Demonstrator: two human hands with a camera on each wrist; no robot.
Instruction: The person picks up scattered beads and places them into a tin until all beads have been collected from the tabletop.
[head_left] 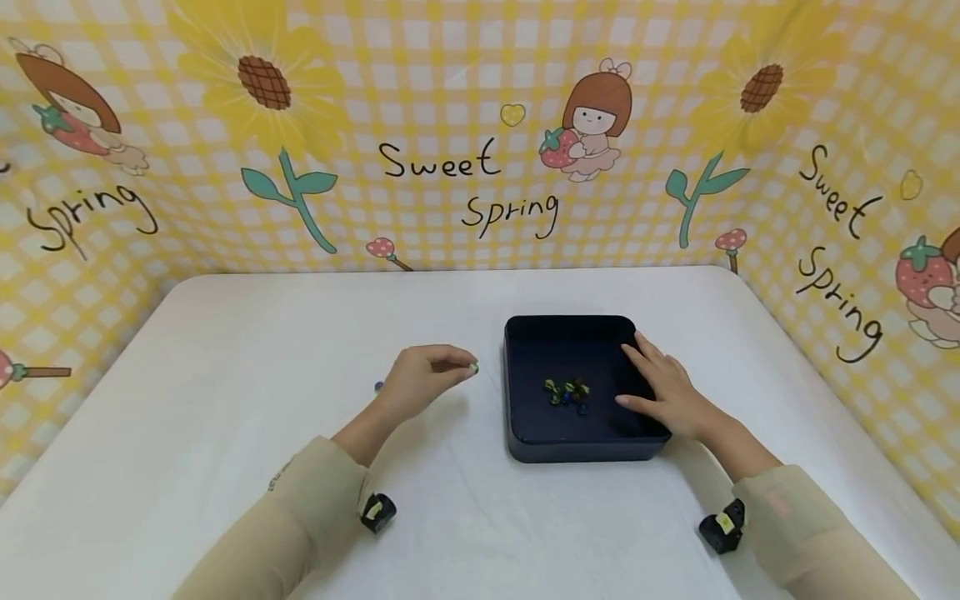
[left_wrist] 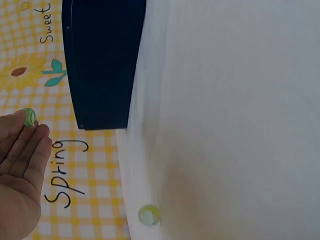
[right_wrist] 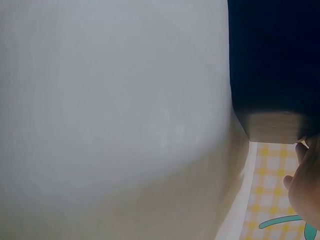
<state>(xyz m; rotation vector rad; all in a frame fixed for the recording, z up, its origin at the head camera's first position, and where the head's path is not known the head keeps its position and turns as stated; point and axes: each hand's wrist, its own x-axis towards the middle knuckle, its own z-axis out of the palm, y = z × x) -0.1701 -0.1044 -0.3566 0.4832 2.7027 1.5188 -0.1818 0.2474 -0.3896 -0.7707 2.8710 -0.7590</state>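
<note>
My left hand (head_left: 422, 379) pinches a small green glass marble (left_wrist: 30, 117) between thumb and fingertips, held above the table just left of a dark blue rectangular box (head_left: 585, 451). Inside the box lies a cluster of several marbles (head_left: 567, 392), green, yellowish and blue. My right hand (head_left: 672, 397) rests over the box's right rim, fingers spread and fairly straight, with the thumb reaching inward. Part of that hand shows at the edge of the right wrist view, beside the box wall (right_wrist: 275, 126).
A blue-looking marble (head_left: 378, 386) sits on the white table (head_left: 300, 333), left of my left hand. A yellow-green marble (left_wrist: 150, 215) appears on the table in the left wrist view. Behind the table hangs a yellow checked cloth (head_left: 435, 100).
</note>
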